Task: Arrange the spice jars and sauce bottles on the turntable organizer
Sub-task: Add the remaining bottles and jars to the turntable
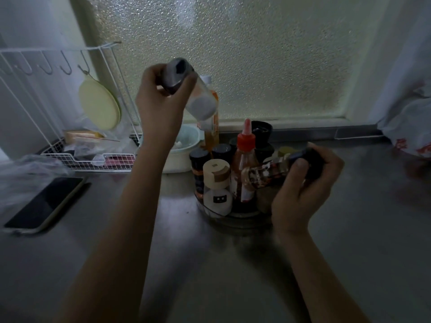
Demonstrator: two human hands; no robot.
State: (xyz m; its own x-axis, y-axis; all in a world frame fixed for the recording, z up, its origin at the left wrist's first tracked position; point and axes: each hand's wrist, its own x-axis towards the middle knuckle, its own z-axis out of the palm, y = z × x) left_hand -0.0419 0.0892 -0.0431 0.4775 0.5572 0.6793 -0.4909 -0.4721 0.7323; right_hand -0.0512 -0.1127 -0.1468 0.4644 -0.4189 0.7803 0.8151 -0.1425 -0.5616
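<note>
A clear turntable organizer [235,221] sits on the steel counter and carries several jars and bottles. Among them are a white jar with a beige lid [217,190], a red-capped sauce bottle [245,164] and dark-lidded jars [199,159]. My left hand [161,99] grips a grey-lidded jar of white powder [200,101], tilted, high above the turntable's left side. My right hand [303,183] grips a dark-lidded spice jar [268,173] by its lid, lying nearly sideways over the turntable's right edge.
A tall orange bottle [213,129] and a pale bowl [184,145] stand behind the turntable. A phone [44,203] lies at the left. A white wire rack [88,159] with a yellow lid stands at the back left. A plastic bag [410,127] sits far right.
</note>
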